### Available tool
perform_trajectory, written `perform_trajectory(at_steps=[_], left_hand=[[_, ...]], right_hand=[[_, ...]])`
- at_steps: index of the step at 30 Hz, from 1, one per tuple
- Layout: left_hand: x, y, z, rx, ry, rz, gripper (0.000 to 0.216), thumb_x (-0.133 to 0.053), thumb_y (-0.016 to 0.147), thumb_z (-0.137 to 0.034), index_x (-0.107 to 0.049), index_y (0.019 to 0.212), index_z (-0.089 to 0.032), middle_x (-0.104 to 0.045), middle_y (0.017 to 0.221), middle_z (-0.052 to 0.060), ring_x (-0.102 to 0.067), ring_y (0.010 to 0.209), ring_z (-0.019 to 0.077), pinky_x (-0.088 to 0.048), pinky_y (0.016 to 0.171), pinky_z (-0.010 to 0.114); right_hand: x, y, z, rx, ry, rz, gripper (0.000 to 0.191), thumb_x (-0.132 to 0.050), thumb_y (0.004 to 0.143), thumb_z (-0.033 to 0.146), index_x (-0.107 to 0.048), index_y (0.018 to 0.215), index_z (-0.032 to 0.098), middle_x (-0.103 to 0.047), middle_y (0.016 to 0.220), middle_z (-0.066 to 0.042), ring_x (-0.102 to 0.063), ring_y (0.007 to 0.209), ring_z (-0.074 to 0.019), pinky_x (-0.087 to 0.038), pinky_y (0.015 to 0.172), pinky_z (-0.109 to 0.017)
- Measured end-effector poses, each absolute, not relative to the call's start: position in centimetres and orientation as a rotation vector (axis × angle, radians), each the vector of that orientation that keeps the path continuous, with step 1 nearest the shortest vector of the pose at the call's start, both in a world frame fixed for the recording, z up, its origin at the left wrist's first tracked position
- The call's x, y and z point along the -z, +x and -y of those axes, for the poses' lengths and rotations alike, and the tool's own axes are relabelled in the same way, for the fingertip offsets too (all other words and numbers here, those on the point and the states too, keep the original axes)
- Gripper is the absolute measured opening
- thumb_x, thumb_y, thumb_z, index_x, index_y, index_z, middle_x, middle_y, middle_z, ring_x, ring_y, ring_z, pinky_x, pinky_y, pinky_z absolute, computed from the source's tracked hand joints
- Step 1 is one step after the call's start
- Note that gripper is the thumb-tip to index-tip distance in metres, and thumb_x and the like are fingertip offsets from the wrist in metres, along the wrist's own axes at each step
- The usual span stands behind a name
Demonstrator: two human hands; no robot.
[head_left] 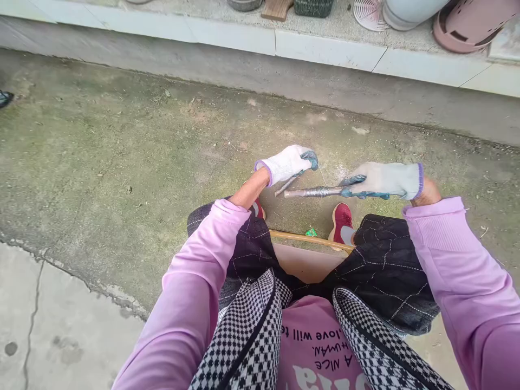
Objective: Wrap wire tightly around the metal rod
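My left hand (287,163), in a white work glove with dark blue-green coated fingers, is closed in front of me. A short thin grey rod (287,185) sticks out from under its fingers. My right hand (382,180), gloved the same way, is wrapped round a wooden stick (296,193) held level. Shiny metal wire (319,192) is wound in tight turns round this stick. From the winding a thin strand rises toward my left fingertips. The rod's far end and the stick's right end are hidden by the gloves.
Below are my red shoes (342,219), a wooden strip (311,238) between my knees and a small green wrapper (311,232). Ahead runs a tiled ledge (231,37) bearing a wooden board (277,8), a white pot (408,12) and a pink planter (473,24).
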State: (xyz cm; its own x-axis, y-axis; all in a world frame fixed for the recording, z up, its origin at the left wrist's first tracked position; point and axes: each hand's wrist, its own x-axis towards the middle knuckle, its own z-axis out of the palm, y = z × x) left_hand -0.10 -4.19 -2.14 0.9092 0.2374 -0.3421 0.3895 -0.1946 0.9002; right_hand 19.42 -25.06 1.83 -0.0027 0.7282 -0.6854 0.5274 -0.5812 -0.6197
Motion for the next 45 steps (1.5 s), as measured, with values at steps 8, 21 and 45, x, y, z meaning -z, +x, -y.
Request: perform_trajectory(at_steps=[8, 21, 45], left_hand=[[2.0, 0.1, 6.4, 0.150, 1.574, -0.505, 0.006, -0.073, 0.090, -0.016, -0.077, 0.085, -0.017, -0.063, 0.061, -0.003, -0.053, 0.053, 0.0094, -0.044, 0.054, 0.021], [4.4, 0.5, 6.2, 0.094, 1.553, -0.365, 0.015, -0.076, 0.090, -0.017, -0.087, 0.100, -0.014, -0.085, 0.092, 0.006, -0.075, 0.082, 0.0139, -0.061, 0.084, 0.027], [1.7, 0.6, 5.8, 0.185, 1.689, -0.483, 0.010, -0.070, 0.094, -0.015, -0.080, 0.096, -0.015, -0.062, 0.066, -0.004, -0.052, 0.058, 0.0094, -0.046, 0.063, 0.024]], right_hand=[[0.6, 21.9, 23.8, -1.009, -2.623, 1.412, 0.024, -0.083, 0.097, 0.047, -0.082, 0.082, 0.028, -0.064, 0.066, -0.005, -0.062, 0.069, -0.0255, -0.039, 0.064, -0.036], [-2.9, 19.7, 24.0, -1.143, -1.921, 0.776, 0.045, -0.094, 0.093, 0.062, -0.084, 0.106, 0.020, -0.062, 0.067, -0.002, -0.046, 0.049, -0.0127, -0.035, 0.040, -0.027], [-1.2, 21.2, 23.0, -0.951, -2.800, 1.524, 0.041, -0.064, 0.111, 0.054, -0.091, 0.118, 0.024, -0.082, 0.097, -0.013, -0.074, 0.087, -0.0298, -0.050, 0.073, -0.037]])
